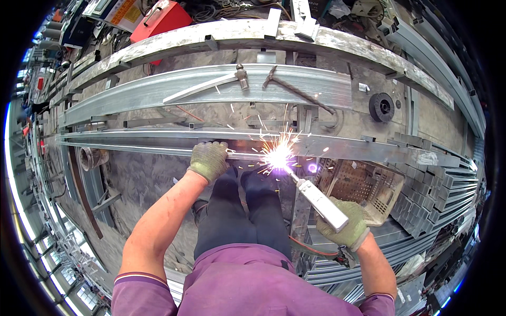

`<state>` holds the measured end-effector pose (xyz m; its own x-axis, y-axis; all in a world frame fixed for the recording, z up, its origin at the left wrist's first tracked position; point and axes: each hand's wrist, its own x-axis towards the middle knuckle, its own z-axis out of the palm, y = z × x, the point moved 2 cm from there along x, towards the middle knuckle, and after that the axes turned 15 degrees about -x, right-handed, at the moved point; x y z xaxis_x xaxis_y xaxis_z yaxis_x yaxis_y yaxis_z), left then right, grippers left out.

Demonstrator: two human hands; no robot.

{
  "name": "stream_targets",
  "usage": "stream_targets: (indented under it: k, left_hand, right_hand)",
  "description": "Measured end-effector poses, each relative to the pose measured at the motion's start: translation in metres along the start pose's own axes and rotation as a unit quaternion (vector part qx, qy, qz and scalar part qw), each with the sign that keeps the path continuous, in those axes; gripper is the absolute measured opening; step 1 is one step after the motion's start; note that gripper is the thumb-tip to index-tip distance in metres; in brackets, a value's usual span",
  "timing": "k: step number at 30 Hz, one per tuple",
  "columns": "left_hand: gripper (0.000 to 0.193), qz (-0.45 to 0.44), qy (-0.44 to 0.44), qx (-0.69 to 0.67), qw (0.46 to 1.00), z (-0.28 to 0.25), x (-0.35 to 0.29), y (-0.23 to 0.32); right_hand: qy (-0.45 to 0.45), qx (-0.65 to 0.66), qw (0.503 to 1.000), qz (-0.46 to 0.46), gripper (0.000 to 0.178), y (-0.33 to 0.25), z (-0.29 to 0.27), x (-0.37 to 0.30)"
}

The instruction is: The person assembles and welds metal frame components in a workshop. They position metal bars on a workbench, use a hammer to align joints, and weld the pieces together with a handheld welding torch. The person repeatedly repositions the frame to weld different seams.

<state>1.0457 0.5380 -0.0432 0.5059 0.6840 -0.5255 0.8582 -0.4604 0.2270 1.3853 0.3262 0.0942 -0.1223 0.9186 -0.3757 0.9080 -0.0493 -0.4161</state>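
My right hand (348, 225), in a greenish work glove, is closed round a white handheld welding torch (321, 203). Its thin metal nozzle points up and left to a bright white glare with orange sparks (279, 154). The glare lies on a long galvanized steel profile (132, 147) running from left to right, and hides the nozzle's tip and the spot beneath. Just left of the sparks, my left hand (208, 159), gloved alike, has its fingers bent over the profile's near edge. A cable (316, 252) hangs by my right hand.
A ball-peen hammer (241, 78) and a chipping hammer (295, 90) lie on a wide steel channel (132, 92) beyond the profile. A plastic crate (387, 197) and stacked square tubes (432, 195) stand at right. Farther off are a black wire spool (381, 107) and a red box (162, 21).
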Motion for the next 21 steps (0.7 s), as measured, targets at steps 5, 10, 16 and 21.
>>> stream_targets:
  k: [5, 10, 16, 21]
  left_hand:
    - [0.042, 0.013, 0.03, -0.002, 0.999, 0.003, 0.0, -0.002]
    - [0.042, 0.005, 0.015, -0.013, 1.0, 0.001, 0.0, -0.001]
    - [0.04, 0.008, 0.01, -0.01, 1.0, 0.003, -0.001, -0.001]
    - [0.04, 0.024, 0.026, -0.011, 0.999, 0.001, -0.002, -0.001]
  right_hand:
    - [-0.068, 0.01, 0.992, 0.11, 0.029, 0.009, 0.013, -0.004]
    - [-0.029, 0.103, 0.986, 0.125, 0.03, 0.01, 0.008, -0.018]
    - [0.025, 0.116, 0.991, 0.059, 0.023, -0.006, -0.009, -0.01]
    - [0.05, 0.092, 0.994, -0.016, 0.027, -0.012, -0.007, -0.005]
